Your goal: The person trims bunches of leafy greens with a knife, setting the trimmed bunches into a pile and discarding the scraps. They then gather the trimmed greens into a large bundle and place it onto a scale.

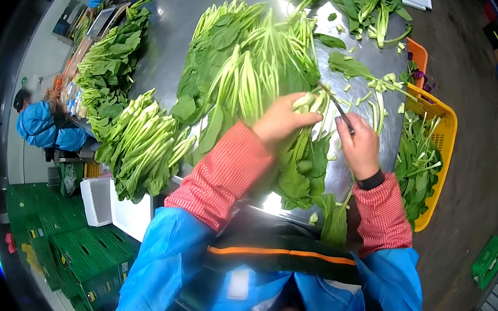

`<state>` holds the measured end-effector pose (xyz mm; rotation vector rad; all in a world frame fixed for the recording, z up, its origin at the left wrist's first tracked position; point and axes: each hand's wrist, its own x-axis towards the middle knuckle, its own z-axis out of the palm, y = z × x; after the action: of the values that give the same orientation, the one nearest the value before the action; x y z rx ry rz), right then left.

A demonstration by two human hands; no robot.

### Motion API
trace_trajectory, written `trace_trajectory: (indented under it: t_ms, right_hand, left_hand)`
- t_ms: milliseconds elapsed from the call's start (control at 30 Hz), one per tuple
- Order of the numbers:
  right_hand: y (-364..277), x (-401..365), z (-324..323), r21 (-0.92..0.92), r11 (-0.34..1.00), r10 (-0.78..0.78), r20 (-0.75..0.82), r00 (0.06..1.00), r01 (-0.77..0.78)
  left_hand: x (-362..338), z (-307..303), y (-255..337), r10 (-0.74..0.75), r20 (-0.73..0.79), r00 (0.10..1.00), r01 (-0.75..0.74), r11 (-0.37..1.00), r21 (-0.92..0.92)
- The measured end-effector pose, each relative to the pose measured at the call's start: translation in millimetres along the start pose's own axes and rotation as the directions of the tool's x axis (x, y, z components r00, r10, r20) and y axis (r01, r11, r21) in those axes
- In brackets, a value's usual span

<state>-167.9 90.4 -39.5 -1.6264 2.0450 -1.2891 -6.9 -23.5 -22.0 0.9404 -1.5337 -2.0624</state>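
Note:
Near the front of the metal table (167, 37), my left hand (284, 119) is closed round the stems of a bunch of leafy greens (303, 162). The bunch's pale stem ends point away from me and its leaves hang toward the table's front edge. In my right hand (359, 145) is a knife (340, 111), its dark blade angled across beside the stem ends. Just beyond my left hand lies a large pile of greens (243, 74) with light stems. Cut stem pieces (388, 82) and loose leaves are scattered to the right of the knife.
More greens (142, 142) are heaped at the table's left side. At the right edge stands a yellow crate (444, 161) holding leaves, with an orange crate (418, 55) behind. Green crates (93, 261) and a white foam box (97, 199) sit lower left. Two people in blue work at left.

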Motion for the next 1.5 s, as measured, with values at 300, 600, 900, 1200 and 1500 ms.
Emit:
trace_trajectory:
  t_ms: [300, 600, 900, 1200, 1500]
  right_hand:
    - [40.4, 2.5, -10.3, -0.073, 0.958, 0.287, 0.154, 0.945, -0.279]
    - [14.9, 18.2, -7.3, 0.300, 0.899, 0.221, 0.317, 0.922, -0.319]
    - [17.7, 39.6, 98.0, 0.075, 0.993, 0.077, 0.186, 0.980, -0.092]
    - [19.7, 43.3, 161.5, 0.272, 0.915, 0.229, 0.262, 0.938, -0.299]
    - [-5.6, -13.1, 96.7, 0.369, 0.867, 0.249, 0.263, 0.932, -0.335]
  left_hand:
    - [-32.5, 2.4, 23.5, -0.025, 0.007, 1.000, 0.025, 0.991, -0.134]
    - [-48.1, -18.6, 20.8, -0.145, 0.096, 0.985, 0.117, 0.960, 0.255]
    - [-91.5, -69.4, 13.1, -0.028, 0.004, 1.000, 0.027, 0.914, -0.404]
    - [-84.9, -96.8, -11.9, -0.123, -0.383, 0.916, -0.013, 0.942, -0.335]
    - [-17.5, -75.3, -17.0, -0.124, -0.431, 0.894, 0.053, 0.983, -0.173]
